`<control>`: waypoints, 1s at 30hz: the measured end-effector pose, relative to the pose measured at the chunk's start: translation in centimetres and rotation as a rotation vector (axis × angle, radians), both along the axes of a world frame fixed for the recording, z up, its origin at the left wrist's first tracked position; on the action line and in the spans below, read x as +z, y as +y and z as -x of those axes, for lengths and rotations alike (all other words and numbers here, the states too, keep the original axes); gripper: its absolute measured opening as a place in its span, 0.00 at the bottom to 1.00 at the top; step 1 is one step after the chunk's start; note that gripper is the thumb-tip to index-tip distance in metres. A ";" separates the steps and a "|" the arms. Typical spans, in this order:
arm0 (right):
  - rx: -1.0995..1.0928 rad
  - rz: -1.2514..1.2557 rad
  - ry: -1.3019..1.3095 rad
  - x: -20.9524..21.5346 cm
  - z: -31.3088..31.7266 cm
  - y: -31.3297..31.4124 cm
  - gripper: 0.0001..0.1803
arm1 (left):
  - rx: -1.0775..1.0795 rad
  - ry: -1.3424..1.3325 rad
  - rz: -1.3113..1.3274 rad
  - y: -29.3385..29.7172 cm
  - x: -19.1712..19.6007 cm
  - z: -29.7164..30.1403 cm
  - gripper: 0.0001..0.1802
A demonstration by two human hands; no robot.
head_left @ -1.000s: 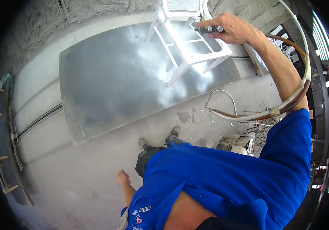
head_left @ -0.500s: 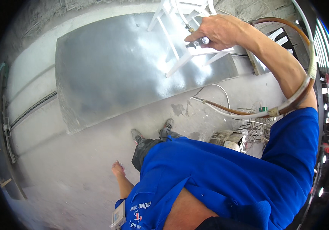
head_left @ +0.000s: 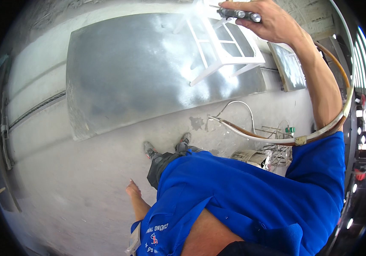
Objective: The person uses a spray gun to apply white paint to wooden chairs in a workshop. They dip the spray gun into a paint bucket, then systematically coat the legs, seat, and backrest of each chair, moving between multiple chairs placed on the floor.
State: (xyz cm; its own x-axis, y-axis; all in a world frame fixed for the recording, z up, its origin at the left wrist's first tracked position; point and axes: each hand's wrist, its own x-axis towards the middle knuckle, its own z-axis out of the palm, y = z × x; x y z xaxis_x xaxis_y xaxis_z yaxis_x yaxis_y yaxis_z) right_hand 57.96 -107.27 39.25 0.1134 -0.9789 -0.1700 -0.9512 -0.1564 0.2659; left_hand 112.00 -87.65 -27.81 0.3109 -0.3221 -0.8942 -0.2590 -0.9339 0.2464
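High at the top, my right hand point(head_left: 272, 21) grips a metal spray gun point(head_left: 239, 15), fingers wrapped around it. Pale mist hangs in front of the gun. Below and left of it, a white wooden chair frame point(head_left: 221, 59) stands on a large dark grey board point(head_left: 119, 77) marked with whitish patches. Mist and the hand hide its upper part. A pale hose and a brown hose point(head_left: 346, 81) run alongside my right arm. My left hand point(head_left: 133, 187) hangs low beside my body, away from the chair; its fingers are too small and turned away to read.
Hoses loop point(head_left: 255, 135) over the floor at the right. Near them stand a paper-wrapped round container point(head_left: 247, 158) and a wire rack point(head_left: 279, 155). Another panel point(head_left: 288, 68) with white patches lies beyond the board. A floor track point(head_left: 37, 109) runs along the left.
My right hand has moved up and slightly right with the spray gun, uncovering more of the chair frame. Mist now shows near the gun. My left hand stays low.
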 end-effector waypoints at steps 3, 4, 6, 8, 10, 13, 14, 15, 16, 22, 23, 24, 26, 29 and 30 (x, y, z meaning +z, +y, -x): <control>0.009 0.210 -0.096 1.3 0.4 2.9 0.29 | -0.024 -0.179 0.110 -0.5 0.5 -0.3 0.30; 0.016 0.199 -0.133 1.0 0.4 4.3 0.31 | 0.004 -0.206 0.126 -1.2 0.5 -0.3 0.32; -0.114 0.124 -0.170 -0.7 -0.6 8.1 0.31 | -0.112 -0.204 0.165 -2.7 0.9 -0.7 0.32; -0.304 0.000 -0.161 -3.3 -2.1 12.2 0.32 | -0.190 -0.182 0.159 -4.7 1.4 -1.6 0.30; -0.485 -0.088 -0.273 -6.5 -4.1 16.5 0.31 | -0.209 -0.080 0.168 -7.7 1.3 -2.6 0.27; -0.588 0.116 -0.528 -11.4 -7.3 22.1 0.30 | -0.244 0.067 0.188 -12.8 0.5 -3.2 0.22; -0.664 0.168 -0.584 -12.5 -8.3 23.6 0.29 | -0.273 0.099 0.191 -14.6 0.2 -3.4 0.21; -0.690 0.270 -0.578 -12.8 -9.0 25.0 0.29 | -0.305 0.128 0.190 -16.5 0.1 -3.2 0.19; -0.770 0.333 -0.563 -13.4 -9.5 26.4 0.30 | -0.344 0.151 0.194 -18.5 0.0 -2.9 0.18; -1.028 0.612 -0.233 -16.3 -1.7 31.5 0.35 | -0.606 0.158 0.260 -26.8 2.8 5.1 0.11; -1.021 0.632 -0.172 -17.2 0.8 31.1 0.36 | -0.633 0.190 0.281 -27.4 3.7 6.8 0.08; -1.013 0.653 -0.109 -18.1 3.0 30.5 0.36 | -0.643 0.209 0.278 -27.6 4.5 8.9 0.05; -1.050 0.634 -0.092 -20.2 7.6 28.9 0.37 | -0.680 0.277 0.273 -26.9 6.0 13.1 0.04; -1.064 0.523 -0.115 -24.1 14.1 26.5 0.37 | -0.866 0.404 0.293 -23.9 8.3 20.8 0.13; -1.071 0.464 -0.141 -25.9 15.7 25.9 0.37 | -0.969 0.392 0.259 -21.9 9.4 22.7 0.19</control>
